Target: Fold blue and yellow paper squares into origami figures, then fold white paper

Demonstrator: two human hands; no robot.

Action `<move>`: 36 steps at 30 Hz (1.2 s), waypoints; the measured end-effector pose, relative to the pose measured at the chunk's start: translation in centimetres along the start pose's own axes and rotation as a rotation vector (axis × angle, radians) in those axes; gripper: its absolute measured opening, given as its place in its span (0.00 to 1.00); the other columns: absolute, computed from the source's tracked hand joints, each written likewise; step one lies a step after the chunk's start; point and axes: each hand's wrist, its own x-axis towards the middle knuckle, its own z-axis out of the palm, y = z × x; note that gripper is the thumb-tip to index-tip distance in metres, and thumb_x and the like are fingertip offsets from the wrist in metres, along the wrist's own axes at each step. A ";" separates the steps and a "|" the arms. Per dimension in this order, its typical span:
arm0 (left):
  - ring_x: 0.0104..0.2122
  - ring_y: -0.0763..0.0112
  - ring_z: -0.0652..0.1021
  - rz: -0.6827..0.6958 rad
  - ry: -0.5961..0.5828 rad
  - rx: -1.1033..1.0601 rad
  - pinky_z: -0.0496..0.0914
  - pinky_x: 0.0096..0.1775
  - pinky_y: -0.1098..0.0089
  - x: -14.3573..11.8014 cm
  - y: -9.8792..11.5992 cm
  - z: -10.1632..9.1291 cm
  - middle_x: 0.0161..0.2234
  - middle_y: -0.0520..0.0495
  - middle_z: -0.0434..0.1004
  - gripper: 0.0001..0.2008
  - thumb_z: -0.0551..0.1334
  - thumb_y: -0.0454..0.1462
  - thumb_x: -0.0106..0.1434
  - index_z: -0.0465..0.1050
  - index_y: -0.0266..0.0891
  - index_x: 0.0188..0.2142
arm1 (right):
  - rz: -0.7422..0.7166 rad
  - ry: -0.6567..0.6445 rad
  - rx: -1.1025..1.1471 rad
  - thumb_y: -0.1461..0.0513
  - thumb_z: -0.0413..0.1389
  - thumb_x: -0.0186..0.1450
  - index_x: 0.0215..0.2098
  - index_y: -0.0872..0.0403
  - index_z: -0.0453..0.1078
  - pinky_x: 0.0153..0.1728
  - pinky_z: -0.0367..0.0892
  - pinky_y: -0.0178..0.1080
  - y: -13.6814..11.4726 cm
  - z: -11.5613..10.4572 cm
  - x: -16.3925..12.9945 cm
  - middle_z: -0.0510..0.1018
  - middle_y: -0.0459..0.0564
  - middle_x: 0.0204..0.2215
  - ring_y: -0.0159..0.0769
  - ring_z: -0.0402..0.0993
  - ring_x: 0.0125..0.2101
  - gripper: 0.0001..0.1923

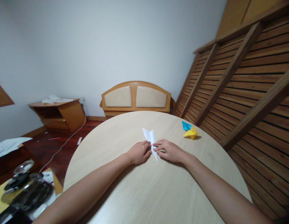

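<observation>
Paper, white and folded narrow, lies mid-table under our fingertips: left hand and right hand pinch it from either side, fingers closed on its near end. Right of the paper sit a yellow crane and blue fold. No containers on the table.

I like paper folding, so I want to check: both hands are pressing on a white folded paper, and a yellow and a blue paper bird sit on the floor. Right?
Not quite. The yellow paper bird and the blue paper bird sit on the table, not the floor. The head view shows it. Both hands, left and right, do press on the white folded paper.
</observation>
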 end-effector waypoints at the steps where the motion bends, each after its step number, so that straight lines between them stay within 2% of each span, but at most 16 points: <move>1: 0.58 0.61 0.71 -0.001 -0.001 0.000 0.64 0.60 0.62 0.0 0.0 0.0 0.57 0.38 0.71 0.16 0.52 0.41 0.71 0.69 0.35 0.51 | 0.010 0.007 -0.003 0.60 0.54 0.68 0.45 0.49 0.80 0.54 0.64 0.45 0.1 0.1 0.0 0.78 0.53 0.51 0.44 0.70 0.53 0.14; 8: 0.60 0.60 0.69 -0.020 -0.025 0.004 0.63 0.61 0.59 -0.1 -0.3 0.2 0.60 0.36 0.68 0.17 0.51 0.39 0.70 0.69 0.34 0.53 | -0.014 0.024 -0.044 0.62 0.54 0.67 0.48 0.49 0.78 0.54 0.64 0.47 0.0 0.4 0.1 0.78 0.53 0.52 0.44 0.69 0.53 0.15; 15: 0.61 0.62 0.68 0.001 -0.044 0.004 0.62 0.62 0.60 0.0 -0.4 0.0 0.61 0.37 0.68 0.17 0.50 0.38 0.70 0.70 0.34 0.53 | -0.111 -0.016 -0.007 0.64 0.57 0.63 0.39 0.49 0.81 0.49 0.66 0.41 -0.9 -0.2 0.2 0.80 0.50 0.43 0.40 0.73 0.45 0.11; 23: 0.61 0.59 0.69 0.004 -0.049 0.014 0.63 0.61 0.60 0.0 0.0 -0.3 0.60 0.36 0.68 0.17 0.52 0.41 0.71 0.70 0.34 0.52 | -0.151 -0.066 0.052 0.64 0.59 0.60 0.34 0.49 0.82 0.48 0.66 0.38 -1.8 -0.6 0.1 0.80 0.49 0.42 0.39 0.74 0.45 0.08; 27: 0.62 0.60 0.67 0.025 -0.052 0.002 0.63 0.61 0.59 0.0 0.0 -0.3 0.61 0.38 0.68 0.19 0.50 0.43 0.72 0.69 0.37 0.55 | -0.120 -0.082 0.164 0.64 0.61 0.58 0.32 0.50 0.82 0.47 0.67 0.37 -1.7 -0.5 0.0 0.80 0.50 0.41 0.38 0.75 0.42 0.07; 31: 0.62 0.59 0.67 0.038 -0.053 -0.004 0.62 0.61 0.58 -0.1 -0.1 -0.4 0.61 0.39 0.67 0.20 0.50 0.43 0.72 0.69 0.37 0.56 | -0.043 -0.072 0.294 0.67 0.57 0.59 0.34 0.51 0.81 0.45 0.69 0.36 -1.0 -0.3 -0.1 0.82 0.49 0.38 0.37 0.77 0.40 0.11; 36: 0.63 0.56 0.65 0.061 -0.068 -0.048 0.61 0.61 0.56 -0.4 -0.1 -0.6 0.62 0.39 0.65 0.22 0.53 0.47 0.70 0.67 0.39 0.58 | -0.005 0.038 0.134 0.68 0.56 0.58 0.42 0.51 0.78 0.52 0.66 0.43 0.3 -0.4 -0.3 0.81 0.51 0.45 0.42 0.74 0.48 0.16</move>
